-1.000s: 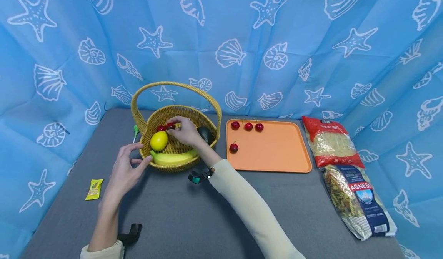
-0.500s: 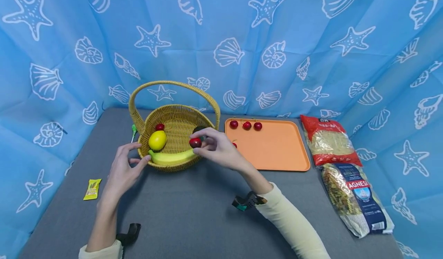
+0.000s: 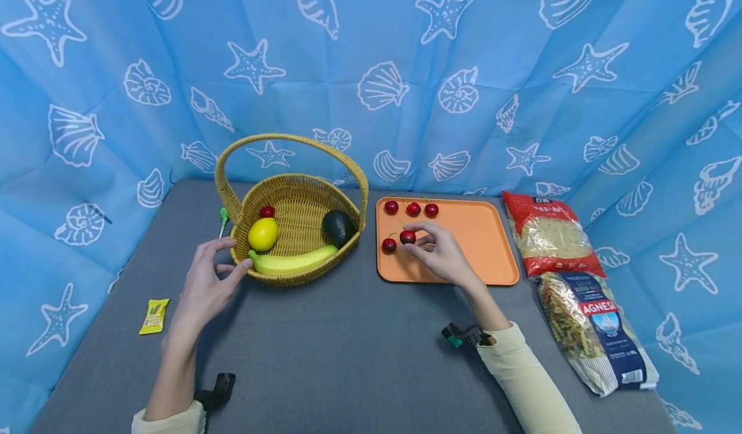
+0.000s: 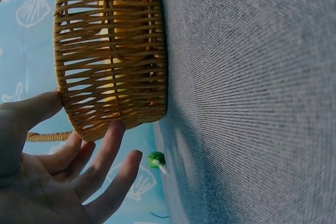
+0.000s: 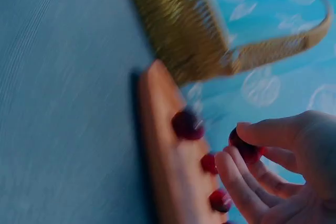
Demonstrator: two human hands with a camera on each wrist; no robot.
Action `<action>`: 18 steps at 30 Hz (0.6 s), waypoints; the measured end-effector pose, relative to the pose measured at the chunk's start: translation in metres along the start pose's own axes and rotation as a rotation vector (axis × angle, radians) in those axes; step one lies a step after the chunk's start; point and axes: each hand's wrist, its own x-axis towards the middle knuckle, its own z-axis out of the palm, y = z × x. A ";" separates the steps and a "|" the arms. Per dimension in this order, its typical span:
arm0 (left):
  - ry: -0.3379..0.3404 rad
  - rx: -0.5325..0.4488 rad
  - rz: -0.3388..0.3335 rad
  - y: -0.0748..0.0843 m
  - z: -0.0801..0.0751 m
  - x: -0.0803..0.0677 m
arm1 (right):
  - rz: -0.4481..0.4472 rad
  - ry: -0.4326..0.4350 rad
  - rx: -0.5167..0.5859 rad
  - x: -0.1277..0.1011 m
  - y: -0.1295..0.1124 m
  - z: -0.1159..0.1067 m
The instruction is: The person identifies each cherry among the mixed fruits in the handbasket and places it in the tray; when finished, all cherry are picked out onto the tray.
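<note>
Grey felt tabletop (image 3: 348, 357), blue seashell-print backdrop (image 3: 371, 67), orange tray (image 3: 493, 254)

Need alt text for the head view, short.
A person's right hand pinches a red cherry over an orange tray holding four other cherries, while the left hand touches the rim of a wicker basket holding a lemon, banana, avocado and one cherry. Two pasta bags lie to the right.
</note>
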 end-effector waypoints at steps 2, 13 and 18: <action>0.007 0.000 0.001 0.000 0.000 0.000 | 0.028 0.014 -0.055 0.003 0.013 0.001; -0.011 -0.005 -0.017 0.000 0.000 -0.001 | 0.112 -0.012 -0.064 0.012 0.039 0.002; 0.001 -0.001 -0.011 0.000 0.000 0.000 | 0.092 -0.020 -0.083 0.012 0.038 0.001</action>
